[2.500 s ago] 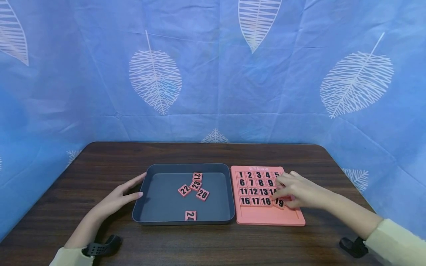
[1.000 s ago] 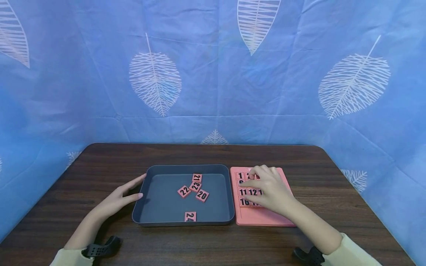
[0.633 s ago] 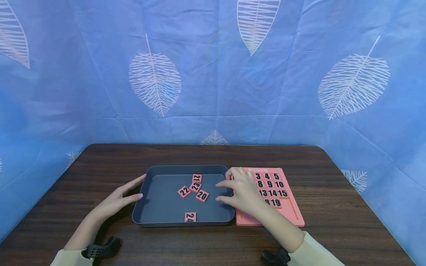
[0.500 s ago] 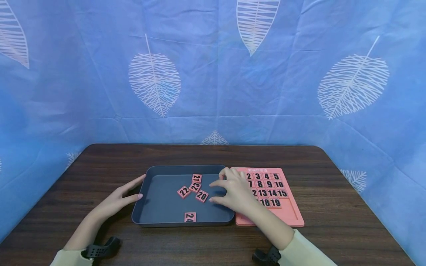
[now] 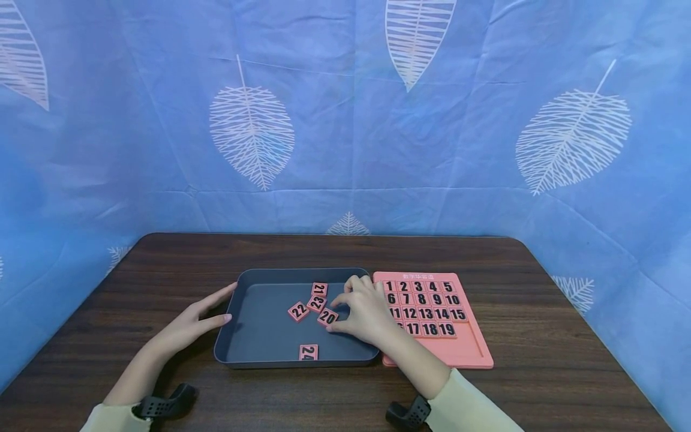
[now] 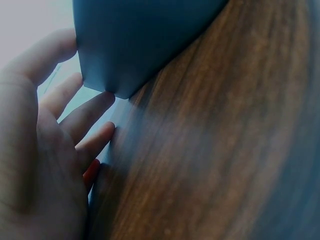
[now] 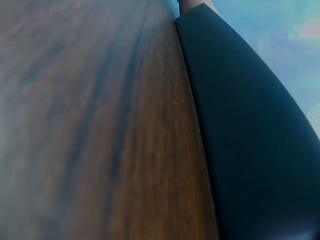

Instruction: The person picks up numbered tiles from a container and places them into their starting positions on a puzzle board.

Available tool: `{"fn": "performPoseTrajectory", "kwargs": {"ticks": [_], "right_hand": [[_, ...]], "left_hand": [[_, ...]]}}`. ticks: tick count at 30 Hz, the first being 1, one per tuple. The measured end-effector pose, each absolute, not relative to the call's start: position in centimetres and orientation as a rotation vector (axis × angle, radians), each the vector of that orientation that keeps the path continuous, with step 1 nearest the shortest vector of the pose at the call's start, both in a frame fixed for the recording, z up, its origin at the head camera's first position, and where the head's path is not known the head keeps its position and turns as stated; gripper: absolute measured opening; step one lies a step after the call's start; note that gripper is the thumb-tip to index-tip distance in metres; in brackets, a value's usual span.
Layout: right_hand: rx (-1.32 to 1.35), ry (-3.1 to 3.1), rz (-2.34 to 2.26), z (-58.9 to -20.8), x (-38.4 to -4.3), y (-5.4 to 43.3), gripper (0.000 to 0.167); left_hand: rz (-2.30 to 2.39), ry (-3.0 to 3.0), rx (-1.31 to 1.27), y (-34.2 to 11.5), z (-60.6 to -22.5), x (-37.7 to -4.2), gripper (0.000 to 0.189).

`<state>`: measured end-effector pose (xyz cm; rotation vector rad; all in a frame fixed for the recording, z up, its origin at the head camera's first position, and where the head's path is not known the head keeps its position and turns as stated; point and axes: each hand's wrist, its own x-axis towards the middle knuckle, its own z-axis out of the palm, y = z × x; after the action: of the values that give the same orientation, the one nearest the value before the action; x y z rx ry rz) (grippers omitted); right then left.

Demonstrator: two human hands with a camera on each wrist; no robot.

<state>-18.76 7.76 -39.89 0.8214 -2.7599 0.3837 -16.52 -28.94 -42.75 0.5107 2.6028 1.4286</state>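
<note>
In the head view my right hand (image 5: 363,312) reaches over the tray's right wall. Its thumb and index finger close on opposite edges of a pink number tile marked 20 (image 5: 327,317), which lies flat in the dark grey tray (image 5: 259,336). Close by lie the tiles 23 (image 5: 317,303), 22 (image 5: 299,311) and 21 (image 5: 320,289); tile 24 (image 5: 309,352) lies at the front wall. My left hand (image 5: 191,321) touches the tray's left side with extended fingers, as the left wrist view also shows on the tray wall (image 6: 135,40). The right wrist view does not show the right hand's fingertips.
Right of the tray lies a pink number board (image 5: 432,354) with tiles in rows from 1 to 19; my right forearm crosses its lower left corner. Both sit on a dark wooden table (image 5: 259,399). A blue leaf-patterned cloth (image 5: 345,120) hangs behind.
My right hand has left tile 19, now straight in the board's fourth row, and moved left over the board into the tray, reaching tile 20. The left hand has stayed in place.
</note>
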Motion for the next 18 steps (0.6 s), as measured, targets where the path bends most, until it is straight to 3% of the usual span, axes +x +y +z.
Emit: {"fn": "performPoseTrajectory", "kwargs": {"ticks": [18], "right_hand": [[0.846, -2.773, 0.402, -39.59, -18.67, 7.65, 0.031]], "left_hand": [[1.433, 2.592, 0.486, -28.84, -42.61, -16.43, 0.064]]}}
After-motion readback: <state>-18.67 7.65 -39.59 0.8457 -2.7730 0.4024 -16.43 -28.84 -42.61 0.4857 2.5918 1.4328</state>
